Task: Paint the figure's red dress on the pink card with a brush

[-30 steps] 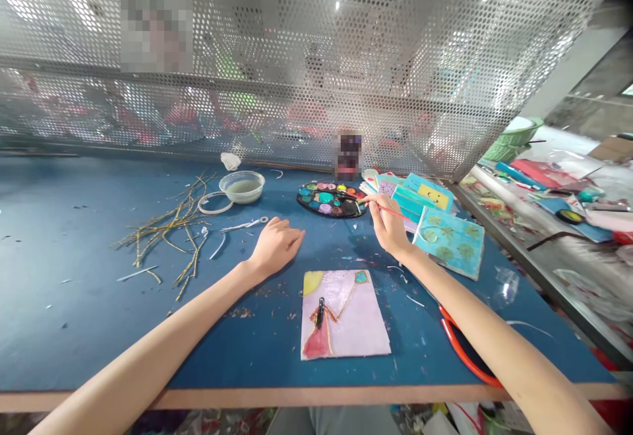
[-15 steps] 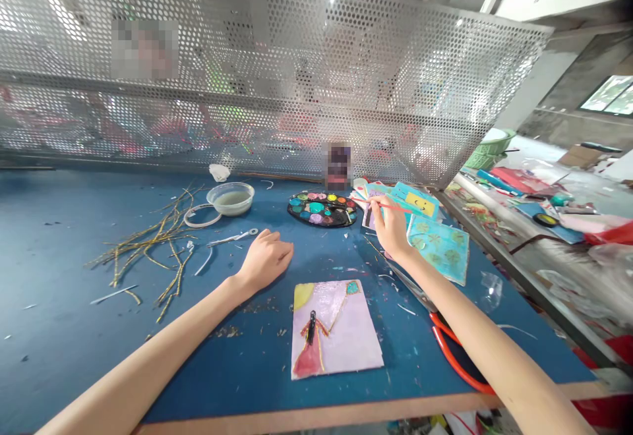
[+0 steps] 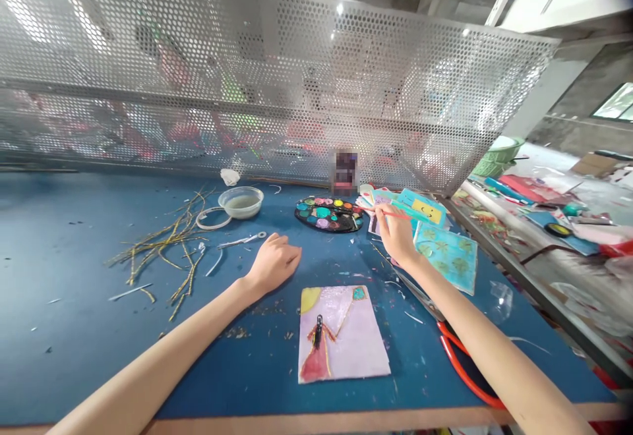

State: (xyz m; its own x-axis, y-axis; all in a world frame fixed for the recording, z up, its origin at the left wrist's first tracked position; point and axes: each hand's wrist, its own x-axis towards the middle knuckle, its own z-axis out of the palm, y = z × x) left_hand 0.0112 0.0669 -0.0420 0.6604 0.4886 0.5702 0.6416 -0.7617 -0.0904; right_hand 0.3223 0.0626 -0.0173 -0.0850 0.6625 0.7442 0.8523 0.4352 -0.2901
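Observation:
My right hand (image 3: pixel 397 234) pinches a thin red-handled paintbrush (image 3: pixel 364 209), its front end reaching the right edge of the black paint palette (image 3: pixel 329 227), whose wells hold several colours. On the blue table, my left hand (image 3: pixel 275 263) rests closed, fingers curled under, with nothing showing in it. In front of me, between my forearms, lies a square painted panel (image 3: pixel 363 349): a pale lilac ground, a yellow corner, a long-haired figure in a red dress and a small teal shape on a line.
Red-handled scissors (image 3: pixel 465 376) lie under my right forearm. Beyond them are painted cards (image 3: pixel 445 257). At left are a bowl of cloudy water (image 3: pixel 241 205), a white ring (image 3: pixel 213 225), a small metal tool (image 3: pixel 247 240) and gold-coloured twisted strips (image 3: pixel 163 247). A perforated metal screen (image 3: pixel 277 105) stands behind.
The whole view has shifted slightly, so things appear a little farther right and lower. The brush stays in my right hand near the palette, and my left hand remains resting on the table.

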